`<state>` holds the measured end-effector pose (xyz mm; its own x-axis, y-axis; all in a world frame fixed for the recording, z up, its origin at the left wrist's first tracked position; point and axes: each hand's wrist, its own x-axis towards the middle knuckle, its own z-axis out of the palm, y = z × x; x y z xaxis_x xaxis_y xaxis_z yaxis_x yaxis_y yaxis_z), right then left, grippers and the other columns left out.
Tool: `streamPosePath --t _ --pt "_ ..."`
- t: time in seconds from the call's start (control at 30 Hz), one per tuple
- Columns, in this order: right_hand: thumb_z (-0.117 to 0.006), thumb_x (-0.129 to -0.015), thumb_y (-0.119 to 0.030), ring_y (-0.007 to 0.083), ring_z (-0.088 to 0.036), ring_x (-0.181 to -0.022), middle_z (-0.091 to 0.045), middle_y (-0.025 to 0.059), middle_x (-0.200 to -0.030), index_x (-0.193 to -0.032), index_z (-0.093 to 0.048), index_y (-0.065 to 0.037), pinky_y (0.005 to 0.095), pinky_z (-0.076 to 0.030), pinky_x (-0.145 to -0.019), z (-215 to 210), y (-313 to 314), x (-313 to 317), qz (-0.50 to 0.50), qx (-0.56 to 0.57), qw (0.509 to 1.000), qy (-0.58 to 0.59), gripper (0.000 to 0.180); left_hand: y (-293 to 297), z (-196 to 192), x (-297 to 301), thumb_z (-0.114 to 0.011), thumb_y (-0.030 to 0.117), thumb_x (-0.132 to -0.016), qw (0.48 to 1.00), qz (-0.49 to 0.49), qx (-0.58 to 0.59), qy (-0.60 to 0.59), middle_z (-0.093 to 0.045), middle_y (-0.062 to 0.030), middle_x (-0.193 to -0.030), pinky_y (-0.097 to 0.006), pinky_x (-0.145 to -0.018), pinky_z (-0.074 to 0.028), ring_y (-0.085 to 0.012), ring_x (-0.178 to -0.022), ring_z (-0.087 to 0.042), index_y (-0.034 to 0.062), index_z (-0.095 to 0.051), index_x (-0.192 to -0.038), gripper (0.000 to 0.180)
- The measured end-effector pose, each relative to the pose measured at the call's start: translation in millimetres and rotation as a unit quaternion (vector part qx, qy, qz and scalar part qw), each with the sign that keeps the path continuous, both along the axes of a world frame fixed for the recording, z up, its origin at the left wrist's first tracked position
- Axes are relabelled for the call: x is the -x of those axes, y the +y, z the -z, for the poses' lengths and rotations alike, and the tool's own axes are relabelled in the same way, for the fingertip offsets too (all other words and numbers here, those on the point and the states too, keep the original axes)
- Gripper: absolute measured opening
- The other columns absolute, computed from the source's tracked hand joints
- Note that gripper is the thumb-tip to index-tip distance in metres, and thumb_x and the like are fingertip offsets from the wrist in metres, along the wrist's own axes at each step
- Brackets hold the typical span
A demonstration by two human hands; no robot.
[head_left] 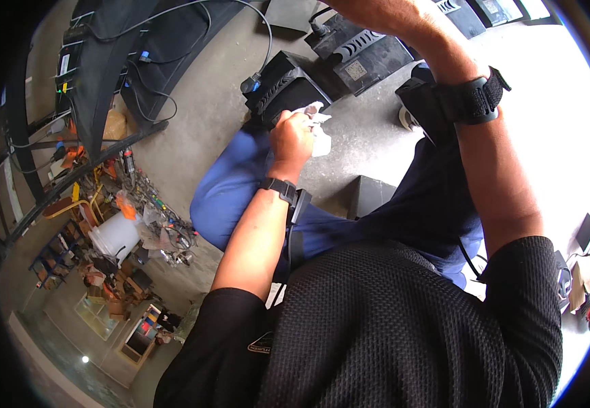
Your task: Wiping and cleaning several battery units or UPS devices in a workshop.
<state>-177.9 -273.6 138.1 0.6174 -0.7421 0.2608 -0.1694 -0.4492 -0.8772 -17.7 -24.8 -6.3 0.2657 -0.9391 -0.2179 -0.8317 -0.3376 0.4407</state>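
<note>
My left hand (291,141) is closed around a crumpled white cloth (321,143), which hangs out past the fingers. It is beside the near end of a black box with a ridged carrying handle (303,94). A cable with a blue-ringed plug (250,83) runs to that box. My right hand (383,12) is raised at the top edge of the view, where its fingers are cut off. Below it lies another black box with a grey ridged handle and a square code label (380,68).
More black boxes (459,19) line the far side of the concrete floor. Tall black panels (108,75) with loose cables stand at left. A white bucket (114,236) sits among scattered tools and parts. A dark block (371,196) lies between my legs.
</note>
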Motion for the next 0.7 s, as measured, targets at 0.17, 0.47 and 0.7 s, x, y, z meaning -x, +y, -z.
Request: streamPosePath --t 0.17,0.47,0.7 --pt "-0.063 -0.088 -0.012 0.0301 -0.071 -0.081 -0.07 0.0193 -0.083 -0.101 -0.067 0.001 0.037 -0.055 -0.07 -12.2 3.4 -7.2 -0.012 -0.033 0.999 0.016 0.02 -17.3 5.6 -19.3 -0.069 0.015 -0.074 0.998 -0.013 0.016 -0.058 -0.064 -0.016 -0.084 -0.048 -0.07 -0.052 -0.0372 -0.079 -0.065 0.0101 -0.069 -0.082 0.009" --pt "-0.064 -0.087 -0.013 0.0312 -0.071 -0.08 -0.07 0.02 -0.082 -0.1 -0.068 0.0 0.038 -0.055 -0.07 0.7 -4.1 0.8 0.008 0.003 1.0 0.008 0.019 -1.6 8.0 -4.2 -0.066 0.011 -0.074 1.0 0.016 0.018 0.009 -0.064 -0.0157 -0.084 -0.047 -0.072 -0.051 -0.0373 -0.082 -0.064 0.0077 -0.07 -0.085 0.012" --pt "-0.063 -0.086 -0.013 0.0325 -0.071 -0.081 -0.07 0.02 -0.083 -0.099 -0.068 0.0 0.0384 -0.055 -0.07 -7.5 -5.1 -6.0 0.006 0.042 0.999 0.021 0.019 -30.2 7.1 -20.8 -0.069 0.015 -0.074 0.999 -0.006 0.004 -0.047 -0.065 -0.0145 -0.085 -0.047 -0.071 -0.053 -0.0365 -0.083 -0.065 0.0117 -0.071 -0.084 0.011"
